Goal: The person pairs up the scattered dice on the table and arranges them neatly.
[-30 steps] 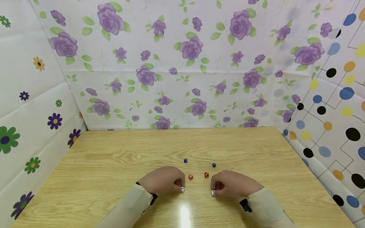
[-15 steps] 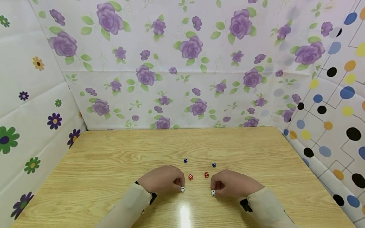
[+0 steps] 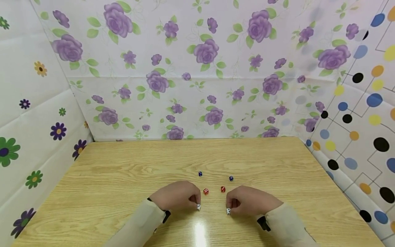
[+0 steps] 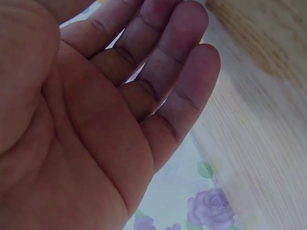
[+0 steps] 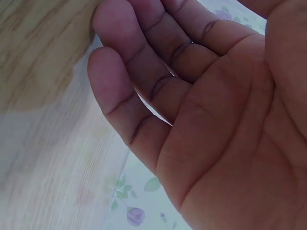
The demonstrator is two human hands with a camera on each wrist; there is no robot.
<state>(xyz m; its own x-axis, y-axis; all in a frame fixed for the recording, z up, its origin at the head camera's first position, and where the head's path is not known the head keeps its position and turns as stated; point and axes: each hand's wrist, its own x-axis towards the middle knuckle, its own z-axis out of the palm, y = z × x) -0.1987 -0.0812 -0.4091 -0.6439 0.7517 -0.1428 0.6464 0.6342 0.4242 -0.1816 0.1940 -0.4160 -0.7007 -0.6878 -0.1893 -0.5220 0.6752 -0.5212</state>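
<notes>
In the head view my left hand (image 3: 178, 196) pinches a small white die (image 3: 199, 207) between thumb and forefinger, low over the wooden table. Opposite it, my right hand (image 3: 250, 200) pinches a second white die (image 3: 228, 211) the same way. Just beyond the hands lie two red dice, the left red die (image 3: 205, 191) near the left fingertips and the right red die (image 3: 223, 189) near the right knuckles. Both wrist views show curled fingers and a palm; the white dice are out of sight there.
Farther back on the table (image 3: 139, 154) lie a dark blue die (image 3: 200, 174) and another blue die (image 3: 231, 178). A rose-patterned cloth (image 3: 191, 92) hangs behind the table. Patterned cloths also line the left and right sides.
Both hands have come slightly nearer the body, each with its white die. The right hand has also shifted a little left. Red and blue dice have stayed in place.
</notes>
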